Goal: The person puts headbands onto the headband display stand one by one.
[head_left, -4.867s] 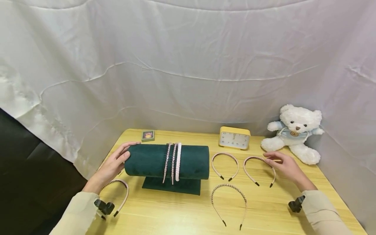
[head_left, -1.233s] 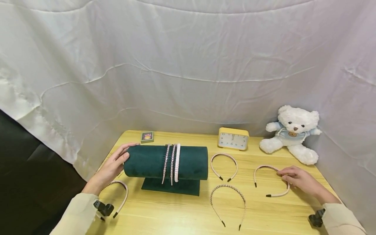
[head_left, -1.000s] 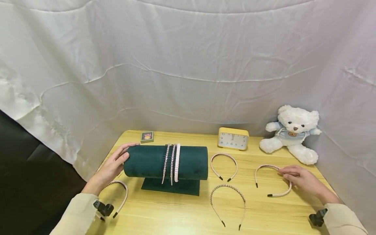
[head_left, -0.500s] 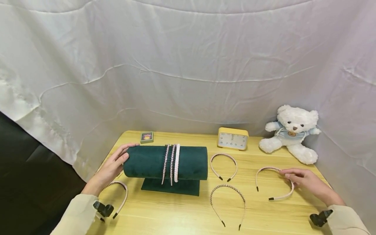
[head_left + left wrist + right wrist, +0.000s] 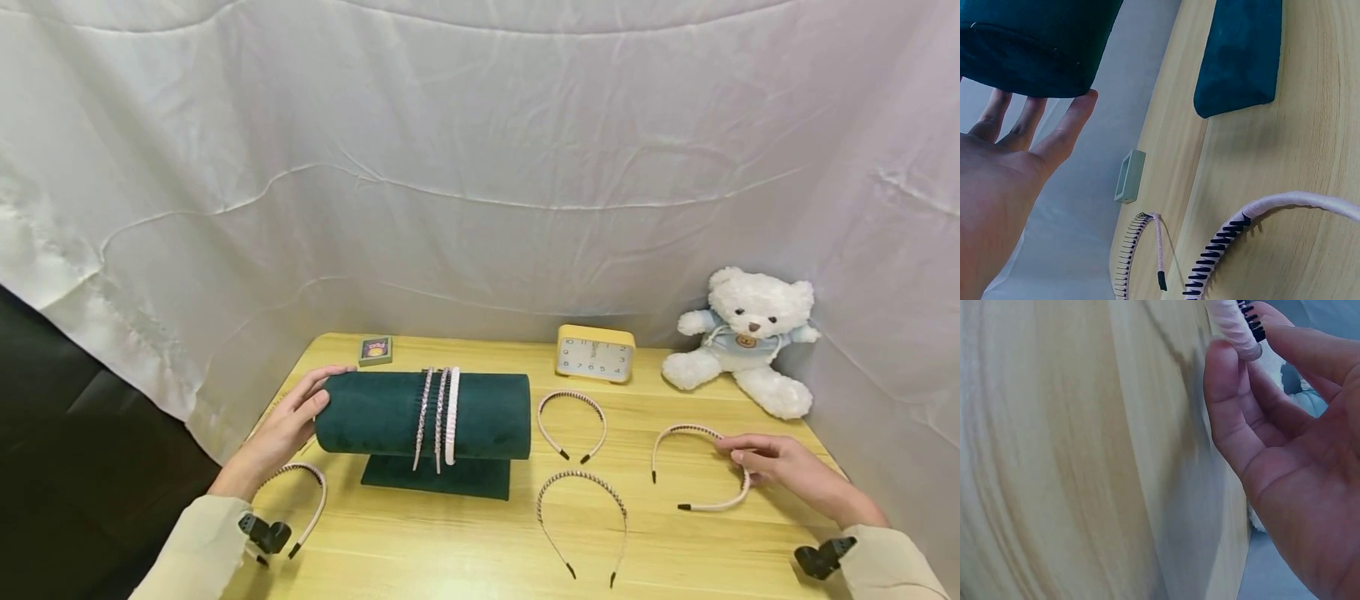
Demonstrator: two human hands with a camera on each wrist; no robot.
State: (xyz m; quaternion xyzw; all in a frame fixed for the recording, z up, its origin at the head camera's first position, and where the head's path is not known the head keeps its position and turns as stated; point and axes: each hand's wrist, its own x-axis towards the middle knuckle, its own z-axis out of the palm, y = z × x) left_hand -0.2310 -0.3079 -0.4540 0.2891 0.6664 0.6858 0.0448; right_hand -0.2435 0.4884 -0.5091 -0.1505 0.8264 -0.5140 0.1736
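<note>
With its thumb and fingers my right hand (image 5: 787,468) pinches the side of a pale pink headband (image 5: 705,429) with dark comb teeth along its inside. In the right wrist view the same pink band (image 5: 1235,328) shows between thumb and fingers. My left hand (image 5: 281,429) rests its fingertips on the left end of a dark green velvet display roll (image 5: 367,412) on a flat base (image 5: 438,477). The left wrist view shows those fingers (image 5: 1066,128) stretched to the roll's edge. Around the roll's middle sit two braided headbands (image 5: 422,417) and one white headband (image 5: 452,425).
Right of the roll lie a pink headband (image 5: 542,421) and, nearer, a beaded headband (image 5: 576,474). More headbands (image 5: 324,496) lie by the left forearm. At the back stand a small box (image 5: 375,350), a yellow clock (image 5: 596,354) and a white teddy bear (image 5: 757,333).
Since the oldest frame, my right hand has taken hold of the pink headband, moved it toward the right and turned it. Over the last second it shifted slightly. The left hand stays on the roll.
</note>
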